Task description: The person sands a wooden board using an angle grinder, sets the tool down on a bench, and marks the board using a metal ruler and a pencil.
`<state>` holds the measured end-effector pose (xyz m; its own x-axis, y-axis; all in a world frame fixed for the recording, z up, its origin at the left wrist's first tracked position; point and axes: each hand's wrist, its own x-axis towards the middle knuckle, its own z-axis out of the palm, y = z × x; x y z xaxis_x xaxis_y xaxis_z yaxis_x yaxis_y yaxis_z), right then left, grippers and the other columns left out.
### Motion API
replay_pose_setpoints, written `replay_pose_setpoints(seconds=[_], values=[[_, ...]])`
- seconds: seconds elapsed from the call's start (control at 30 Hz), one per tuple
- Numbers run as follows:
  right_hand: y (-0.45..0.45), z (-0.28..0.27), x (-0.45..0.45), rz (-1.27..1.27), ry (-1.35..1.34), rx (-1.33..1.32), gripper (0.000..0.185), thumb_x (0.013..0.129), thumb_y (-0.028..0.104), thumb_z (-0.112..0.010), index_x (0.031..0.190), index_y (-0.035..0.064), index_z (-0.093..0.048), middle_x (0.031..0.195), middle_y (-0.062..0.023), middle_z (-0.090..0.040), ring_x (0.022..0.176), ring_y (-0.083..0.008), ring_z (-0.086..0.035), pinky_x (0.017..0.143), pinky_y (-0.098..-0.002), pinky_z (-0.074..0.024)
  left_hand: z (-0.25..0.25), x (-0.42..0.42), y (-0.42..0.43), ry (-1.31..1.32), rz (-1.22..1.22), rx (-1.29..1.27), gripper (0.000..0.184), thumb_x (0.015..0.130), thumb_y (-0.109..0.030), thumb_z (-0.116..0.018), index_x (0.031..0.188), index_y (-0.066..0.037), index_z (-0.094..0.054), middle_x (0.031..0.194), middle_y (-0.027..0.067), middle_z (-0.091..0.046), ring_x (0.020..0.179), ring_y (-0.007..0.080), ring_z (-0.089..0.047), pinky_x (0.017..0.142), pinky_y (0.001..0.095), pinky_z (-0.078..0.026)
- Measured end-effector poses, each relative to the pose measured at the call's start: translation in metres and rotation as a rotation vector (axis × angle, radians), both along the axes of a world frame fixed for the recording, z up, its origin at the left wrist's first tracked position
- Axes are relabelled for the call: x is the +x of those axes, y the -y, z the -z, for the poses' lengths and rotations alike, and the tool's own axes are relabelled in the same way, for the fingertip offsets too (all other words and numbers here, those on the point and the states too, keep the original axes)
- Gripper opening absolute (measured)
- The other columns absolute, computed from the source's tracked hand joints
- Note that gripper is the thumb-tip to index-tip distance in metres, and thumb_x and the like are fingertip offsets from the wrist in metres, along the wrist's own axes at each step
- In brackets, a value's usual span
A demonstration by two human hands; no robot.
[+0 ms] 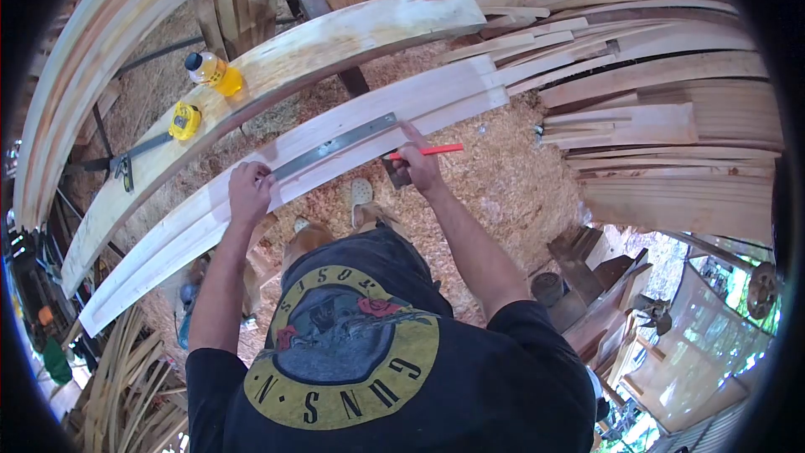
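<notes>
Our left hand [251, 191] is at the left end of the ruler [335, 146], pinching or pressing, we cannot tell; our right hand [419, 166] grasps a red pencil [442, 150]; between the long edges of the plank [168, 256], we best keep the ruler flat, evenly pressed.

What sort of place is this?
Probably a woodworking shop: what look like wood shavings lie all around underfoot, long timber pieces are stacked at picture right, and the right hand holds a red pencil by a flat metal strip.
</notes>
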<state>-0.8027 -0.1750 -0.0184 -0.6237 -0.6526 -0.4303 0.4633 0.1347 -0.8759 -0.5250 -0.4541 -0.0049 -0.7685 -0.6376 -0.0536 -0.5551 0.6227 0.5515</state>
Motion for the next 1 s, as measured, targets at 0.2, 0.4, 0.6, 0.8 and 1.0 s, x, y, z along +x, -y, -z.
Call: replay_pose_setpoints(seconds=[0.2,0.4,0.6,0.8,1.0], values=[[0.005,0.002,-0.012,-0.054,0.090,-0.028,0.072,0.088,0.011,-0.051,0.160,0.0087,-0.045,0.080,-0.0035,-0.064,0.063,-0.0092,-0.058,0.055,-0.0245,-0.0482,0.000,0.000,-0.001,-0.019,0.002,0.006,0.017,0.085,-0.014,-0.080,0.098,-0.010,-0.070,0.094,0.0085,-0.066,0.096,0.0312,-0.062,0.088,0.0448,-0.048],[-0.003,0.008,-0.018,-0.005,0.057,-0.021,0.067,0.089,0.015,-0.051,0.155,0.0044,-0.047,0.084,-0.0068,-0.064,0.065,-0.0118,-0.060,0.055,-0.0267,-0.0498,0.000,0.001,0.000,-0.011,0.006,-0.002,0.016,0.085,-0.013,-0.080,0.098,-0.009,-0.071,0.095,0.0089,-0.066,0.096,0.0315,-0.063,0.088,0.0444,-0.048],[-0.023,0.019,-0.027,0.222,0.110,-0.044,0.047,0.089,0.021,-0.052,0.130,-0.0002,-0.060,0.082,-0.0057,-0.062,0.065,-0.0142,-0.060,0.058,-0.0293,-0.0519,0.002,0.001,0.001,-0.023,0.002,0.011,0.016,0.085,-0.012,-0.079,0.098,-0.009,-0.071,0.095,0.0094,-0.067,0.097,0.0317,-0.063,0.088,0.0445,-0.048],[-0.044,0.051,-0.030,0.145,-0.008,-0.028,0.034,0.087,0.022,-0.052,0.107,-0.0005,-0.066,0.086,-0.0066,-0.063,0.070,-0.0158,-0.059,0.067,-0.0307,-0.0532,-0.002,0.001,0.000,-0.003,0.004,0.024,0.016,0.085,-0.012,-0.079,0.098,-0.009,-0.071,0.096,0.0095,-0.067,0.097,0.0314,-0.063,0.088,0.0444,-0.049],[-0.037,0.053,-0.018,0.166,-0.015,-0.034,0.034,0.083,0.010,-0.051,0.112,-0.0025,-0.064,0.090,-0.0079,-0.063,0.075,-0.0157,-0.058,0.071,-0.0311,-0.0515,0.000,0.001,0.003,-0.020,0.018,0.049,0.020,0.083,-0.015,-0.081,0.099,-0.008,-0.070,0.096,0.0100,-0.067,0.097,0.0309,-0.063,0.088,0.0449,-0.049]])
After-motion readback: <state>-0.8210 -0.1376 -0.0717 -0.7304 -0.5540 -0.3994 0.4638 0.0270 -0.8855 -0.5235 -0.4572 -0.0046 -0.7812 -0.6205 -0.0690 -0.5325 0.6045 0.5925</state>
